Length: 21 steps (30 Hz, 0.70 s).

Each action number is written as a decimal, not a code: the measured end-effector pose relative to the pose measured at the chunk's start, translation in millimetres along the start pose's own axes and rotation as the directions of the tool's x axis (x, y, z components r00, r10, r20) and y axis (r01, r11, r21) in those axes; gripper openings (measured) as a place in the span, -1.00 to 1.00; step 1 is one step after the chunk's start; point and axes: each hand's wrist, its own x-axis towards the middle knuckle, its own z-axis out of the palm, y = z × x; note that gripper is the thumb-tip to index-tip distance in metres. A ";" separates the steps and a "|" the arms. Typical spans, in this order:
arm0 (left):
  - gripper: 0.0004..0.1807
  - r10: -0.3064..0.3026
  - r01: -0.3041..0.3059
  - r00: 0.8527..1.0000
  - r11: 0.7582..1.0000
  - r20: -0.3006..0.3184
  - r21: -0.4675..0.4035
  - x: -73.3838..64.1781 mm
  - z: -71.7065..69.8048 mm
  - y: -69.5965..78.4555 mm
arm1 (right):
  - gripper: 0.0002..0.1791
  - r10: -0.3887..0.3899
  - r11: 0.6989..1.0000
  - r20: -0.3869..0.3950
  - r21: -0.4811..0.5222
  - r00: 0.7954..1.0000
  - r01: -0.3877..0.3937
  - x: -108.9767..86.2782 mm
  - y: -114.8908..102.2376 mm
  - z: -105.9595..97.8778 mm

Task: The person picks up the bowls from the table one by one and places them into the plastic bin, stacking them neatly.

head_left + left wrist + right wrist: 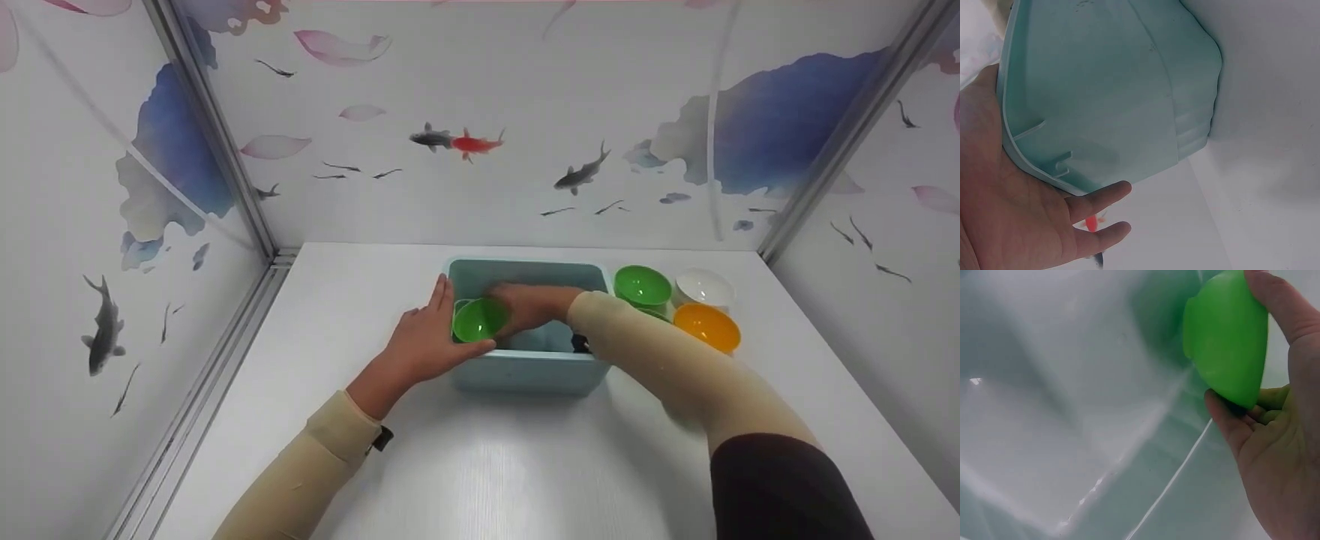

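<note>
A pale teal plastic bin [529, 375] stands on the white table. Inside its left end, my right hand [529, 304] holds a small green bowl [478, 321] by the rim. The right wrist view shows the thumb on one side of that bowl [1227, 343] and the fingers of the right hand [1286, 422] on the other, with the bowl tipped on its side. My left hand [427, 337] rests against the bin's left front corner, thumb along the front rim and fingers stretched along the left side. In the left wrist view, straight fingers [1100, 202] lie outside the bin wall [1095, 84].
Right of the bin stand another green bowl [643, 286], a white bowl [705, 287] and an orange bowl [709, 326]. A further green rim [654, 313] is partly hidden by the right sleeve [660, 367]. White printed panels [480, 202] enclose the table [360, 277].
</note>
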 end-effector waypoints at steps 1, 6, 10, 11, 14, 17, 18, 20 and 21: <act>0.45 0.000 0.000 1.000 1.000 -0.001 -0.002 0.2 0.1 0.2 | -0.10 -0.003 1.000 0.006 -0.017 1.000 0.003 0.7 0.0 0.4; 0.39 0.005 -0.005 1.000 1.000 -0.007 -0.010 0.8 0.6 1.4 | -0.13 0.025 0.994 0.032 -0.105 0.999 -0.021 2.8 -2.3 1.6; 0.41 0.000 0.000 1.000 1.000 -0.004 -0.008 1.0 0.7 1.2 | 0.07 0.097 0.985 0.060 -0.148 0.993 -0.087 1.4 -5.7 1.4; 0.42 -0.001 0.001 1.000 1.000 -0.002 -0.005 0.8 0.5 1.1 | 0.13 0.115 0.983 0.068 -0.149 0.991 -0.104 1.0 -6.2 1.5; 0.44 0.000 0.000 1.000 1.000 0.000 -0.001 0.3 0.0 1.0 | 0.23 0.150 0.982 0.079 -0.128 0.986 -0.139 0.5 -6.6 2.5; 0.46 0.002 -0.002 1.000 1.000 -0.001 0.001 -0.4 -0.9 1.1 | 0.21 0.155 0.983 0.070 -0.107 0.985 -0.147 1.9 -5.1 4.0; 0.46 0.003 -0.003 1.000 1.000 -0.003 0.000 -0.6 -1.0 1.1 | 0.20 0.155 0.983 0.067 -0.105 0.986 -0.148 2.1 -4.7 4.3; 0.46 0.004 -0.004 1.000 1.000 -0.006 -0.002 -0.6 -1.1 0.9 | 0.17 0.155 0.984 0.064 -0.100 0.986 -0.148 2.8 -4.4 4.5; 0.45 0.005 -0.005 1.000 1.000 -0.007 -0.006 -0.7 -1.2 0.8 | 0.15 0.154 0.984 0.064 -0.101 0.986 -0.147 3.0 -4.4 4.3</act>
